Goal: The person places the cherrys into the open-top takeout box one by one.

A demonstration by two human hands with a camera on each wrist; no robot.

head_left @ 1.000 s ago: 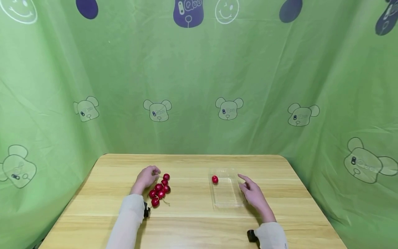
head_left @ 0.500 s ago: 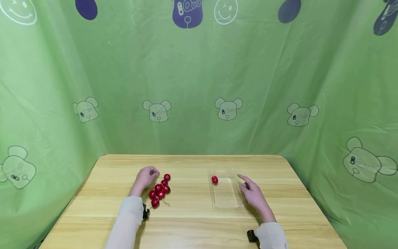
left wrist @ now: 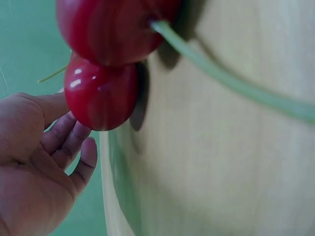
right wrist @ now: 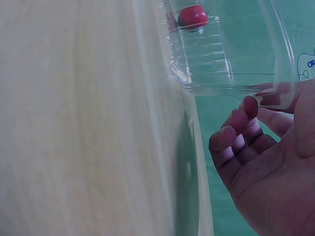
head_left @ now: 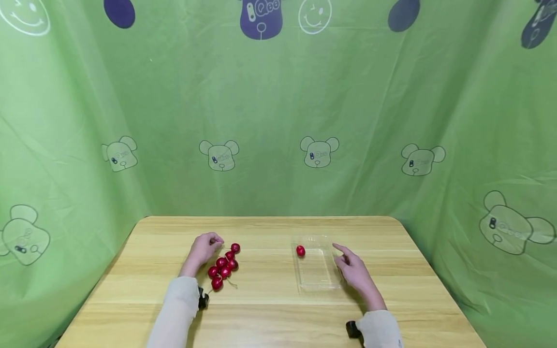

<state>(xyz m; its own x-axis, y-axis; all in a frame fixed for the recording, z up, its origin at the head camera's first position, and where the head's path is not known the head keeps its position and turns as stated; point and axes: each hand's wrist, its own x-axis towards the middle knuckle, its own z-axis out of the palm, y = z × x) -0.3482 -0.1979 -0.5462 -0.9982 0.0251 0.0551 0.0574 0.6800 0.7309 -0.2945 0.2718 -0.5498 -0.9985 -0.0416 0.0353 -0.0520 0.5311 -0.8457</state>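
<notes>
Head view: seven loose cherries [head_left: 224, 267], one in tray [head_left: 317, 270].

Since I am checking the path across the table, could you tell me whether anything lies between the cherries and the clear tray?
Nothing visible does. Only bare table lies between the cherries by the left hand and the clear tray.

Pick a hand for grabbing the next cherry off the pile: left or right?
Probably left. The left hand is right beside the cherry pile; the right hand rests by the clear tray, across the table.
</notes>
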